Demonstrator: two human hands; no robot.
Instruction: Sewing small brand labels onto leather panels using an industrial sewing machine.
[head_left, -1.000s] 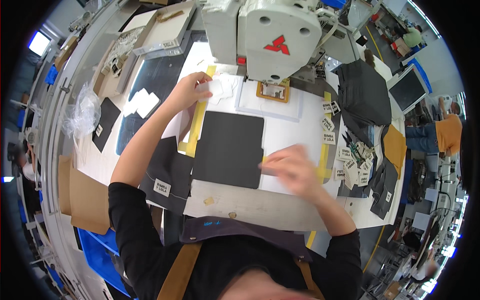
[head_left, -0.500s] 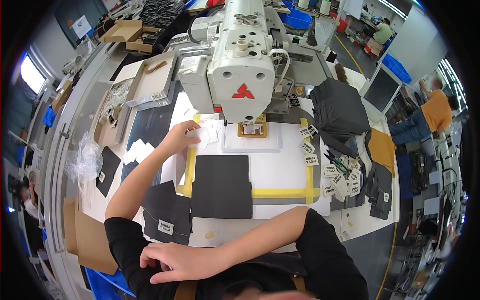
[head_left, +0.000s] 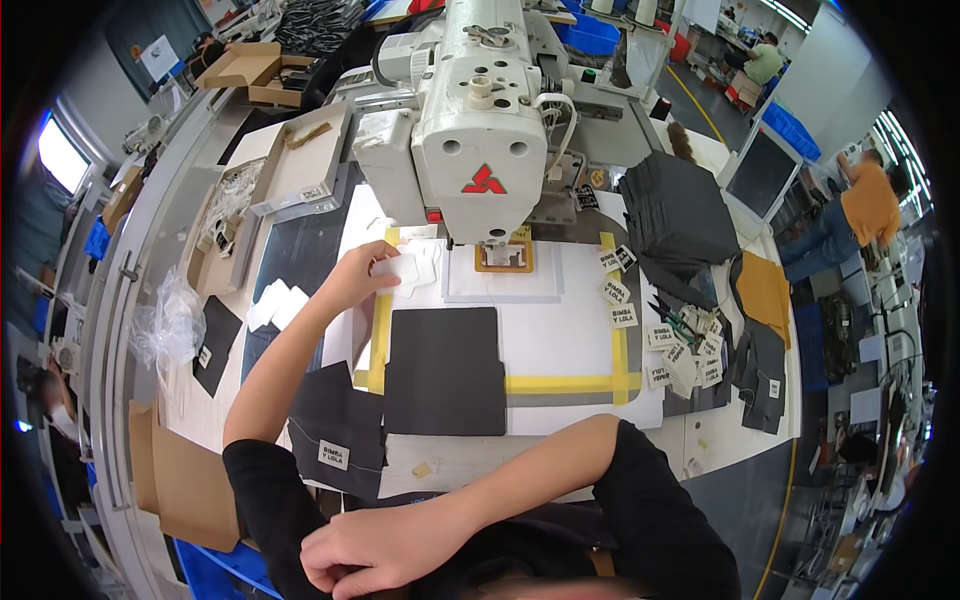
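My left hand (head_left: 362, 272) reaches forward to the left of the sewing machine head (head_left: 478, 150). Its fingers pinch a thin white piece (head_left: 400, 267), perhaps paper or backing, above a few similar loose ones. My right arm crosses my body, and my right hand (head_left: 385, 548) lies curled against my left black sleeve (head_left: 275, 490), with nothing visible in it. Between my arms a dark grey fabric panel (head_left: 445, 370) lies flat on the white board. Under the needle area sits a small yellow frame (head_left: 503, 258) on a clear plate (head_left: 455, 290).
Labels (head_left: 685, 355) and green-handled snips (head_left: 675, 318) lie at right, before a dark fabric stack (head_left: 680, 205). A labelled dark piece (head_left: 340, 425) is near my left arm. Farther left are white pieces (head_left: 275, 303), a plastic bag (head_left: 168, 318) and an open box (head_left: 225, 215).
My right hand has slid slightly down and its fingers have curled in more. The small yellow frame's inside looks different. My left hand stays at the white pieces.
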